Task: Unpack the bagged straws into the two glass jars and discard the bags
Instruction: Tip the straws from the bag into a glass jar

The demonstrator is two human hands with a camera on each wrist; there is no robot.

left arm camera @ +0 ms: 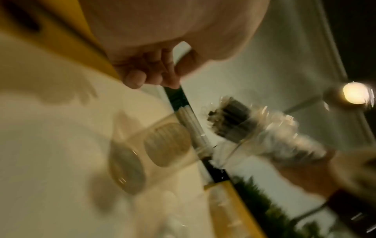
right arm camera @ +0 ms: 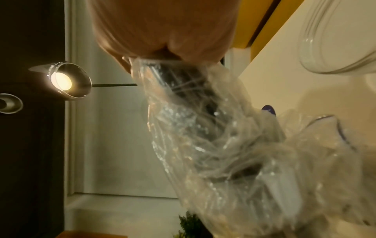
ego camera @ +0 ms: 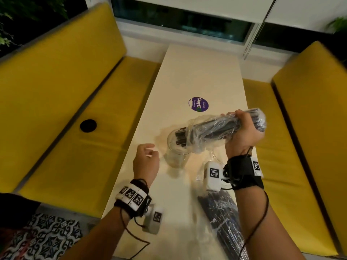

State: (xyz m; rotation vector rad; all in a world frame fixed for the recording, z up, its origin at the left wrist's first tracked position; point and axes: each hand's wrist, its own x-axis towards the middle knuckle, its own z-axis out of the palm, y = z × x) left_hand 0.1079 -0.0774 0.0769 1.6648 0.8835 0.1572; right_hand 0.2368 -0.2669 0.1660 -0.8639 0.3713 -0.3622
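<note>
My right hand (ego camera: pixel 244 128) grips a clear plastic bag of black straws (ego camera: pixel 216 128) and holds it tilted above the table. The straw ends (ego camera: pixel 181 136) stick out of the bag's open mouth over an upright glass jar (ego camera: pixel 176 156). My left hand (ego camera: pixel 147 154) hovers just left of that jar with its fingers (left arm camera: pixel 142 70) loosely curled and holding nothing. A second glass jar (right arm camera: pixel 335 40) stands below my right wrist, mostly hidden in the head view. Another bag of black straws (ego camera: pixel 223 218) lies on the table near the front edge.
The narrow white table (ego camera: pixel 197 72) runs away from me between two yellow benches (ego camera: pixel 65 109) (ego camera: pixel 309 128). A purple round sticker (ego camera: pixel 198 104) lies beyond the jars. The left bench has a black round hole (ego camera: pixel 88 125). A window wall closes the far end.
</note>
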